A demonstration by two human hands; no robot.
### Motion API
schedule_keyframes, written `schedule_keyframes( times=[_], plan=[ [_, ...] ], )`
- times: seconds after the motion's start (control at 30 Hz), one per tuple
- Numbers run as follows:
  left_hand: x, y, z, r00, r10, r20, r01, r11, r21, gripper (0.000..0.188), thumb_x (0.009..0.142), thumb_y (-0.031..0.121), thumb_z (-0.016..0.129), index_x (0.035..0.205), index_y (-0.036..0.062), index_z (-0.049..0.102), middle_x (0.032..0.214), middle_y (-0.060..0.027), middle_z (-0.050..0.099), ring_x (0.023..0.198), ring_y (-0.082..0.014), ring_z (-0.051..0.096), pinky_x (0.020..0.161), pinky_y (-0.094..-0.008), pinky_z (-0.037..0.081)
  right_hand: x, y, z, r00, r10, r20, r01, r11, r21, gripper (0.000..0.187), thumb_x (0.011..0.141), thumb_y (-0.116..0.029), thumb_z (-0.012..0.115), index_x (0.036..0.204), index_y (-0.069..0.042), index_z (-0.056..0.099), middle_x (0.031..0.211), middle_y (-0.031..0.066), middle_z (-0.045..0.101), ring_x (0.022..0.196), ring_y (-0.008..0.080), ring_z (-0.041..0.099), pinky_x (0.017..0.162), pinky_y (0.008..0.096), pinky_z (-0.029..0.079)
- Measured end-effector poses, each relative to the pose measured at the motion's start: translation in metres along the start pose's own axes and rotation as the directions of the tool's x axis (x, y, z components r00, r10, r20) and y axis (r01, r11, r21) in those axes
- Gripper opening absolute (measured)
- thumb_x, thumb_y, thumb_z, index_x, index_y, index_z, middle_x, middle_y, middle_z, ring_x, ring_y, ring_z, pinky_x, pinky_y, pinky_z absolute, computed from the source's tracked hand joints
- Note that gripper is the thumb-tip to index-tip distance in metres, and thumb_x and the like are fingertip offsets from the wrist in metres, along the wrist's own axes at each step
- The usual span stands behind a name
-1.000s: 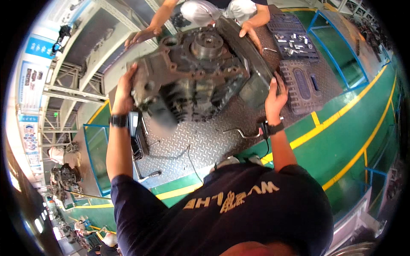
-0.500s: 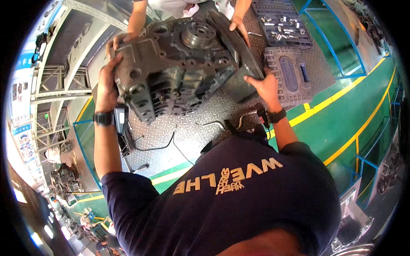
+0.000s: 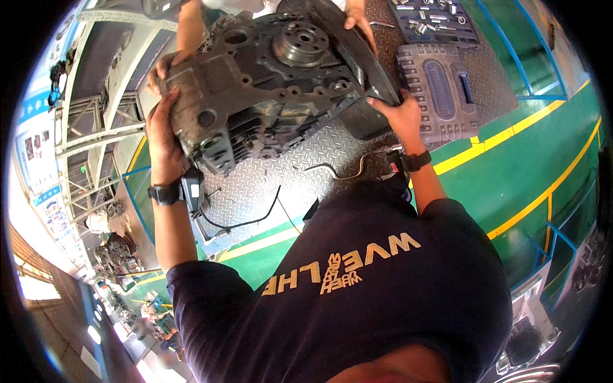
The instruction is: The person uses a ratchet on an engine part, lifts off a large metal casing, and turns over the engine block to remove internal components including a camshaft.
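A dark, greasy engine block with a round metal pulley on its upper face fills the space between my hands. My left hand is closed on the block's left edge, thumb on top. On the right, my right hand grips the rim of a dark pan-like part along the block's side, its thumb over the edge. Opposite me, a co-worker's hand holds the far left edge, and the co-worker's other hand rests on the far right part. Their undersides are hidden.
Under the block lies a diamond-plate metal tabletop, bearing a bent metal tube and a black cable. At the right sit an open grey socket case and its sockets. Blue frames stand on the green floor.
The whole view has shifted, with the socket case now higher and farther right. The block sits slightly left relative to the case. All four hands keep their grip.
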State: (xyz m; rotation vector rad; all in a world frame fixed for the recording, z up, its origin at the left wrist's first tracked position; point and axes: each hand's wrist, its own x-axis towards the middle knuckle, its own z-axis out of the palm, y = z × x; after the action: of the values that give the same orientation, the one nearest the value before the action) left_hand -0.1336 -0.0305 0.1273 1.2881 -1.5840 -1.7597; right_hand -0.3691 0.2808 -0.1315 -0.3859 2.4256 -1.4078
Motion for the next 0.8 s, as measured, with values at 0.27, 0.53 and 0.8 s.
schedule_keyframes(
  times=[0.27, 0.53, 0.8],
  plan=[
    [0.004, -0.009, -0.007, 1.000, 0.015, -0.022, -0.016, 1.000, -0.026, 0.047, 0.095, 0.027, 0.062, 0.132, -0.0022, 0.054, 0.122, -0.0114, 0.064, 0.108, -0.0216, 0.063, 0.094, -0.0327, 0.050, 0.022, -0.002, -0.002, 0.997, -0.035, 0.064, 0.040, 0.996, -0.078, 0.076, 0.063, -0.048, 0.087, 0.109, 0.008, 0.066, 0.096, 0.0193, 0.073, 0.087, 0.0280, 0.071, 0.081, 0.0361, 0.053],
    [0.019, -0.009, 0.028, 0.995, 0.094, 0.035, -0.091, 0.992, -0.085, 0.038, 0.093, 0.017, 0.062, 0.122, -0.0064, 0.056, 0.111, -0.0137, 0.066, 0.095, -0.0214, 0.066, 0.084, -0.0328, 0.053, 0.056, 0.028, 0.000, 0.988, 0.023, 0.153, -0.027, 0.999, 0.029, 0.085, 0.057, -0.058, 0.087, 0.100, 0.012, 0.066, 0.096, 0.0251, 0.071, 0.091, 0.0351, 0.071, 0.081, 0.0397, 0.054],
    [0.013, -0.007, 0.071, 0.982, 0.187, 0.041, -0.189, 0.979, 0.069, 0.036, 0.098, 0.023, 0.056, 0.121, -0.0041, 0.060, 0.117, -0.0096, 0.063, 0.101, -0.0177, 0.060, 0.089, -0.0304, 0.047, 0.084, 0.065, 0.011, 0.978, 0.096, 0.187, -0.083, 0.994, -0.074, 0.092, 0.055, -0.063, 0.086, 0.101, 0.014, 0.065, 0.097, 0.0255, 0.071, 0.090, 0.0349, 0.071, 0.080, 0.0392, 0.054]
  ],
)
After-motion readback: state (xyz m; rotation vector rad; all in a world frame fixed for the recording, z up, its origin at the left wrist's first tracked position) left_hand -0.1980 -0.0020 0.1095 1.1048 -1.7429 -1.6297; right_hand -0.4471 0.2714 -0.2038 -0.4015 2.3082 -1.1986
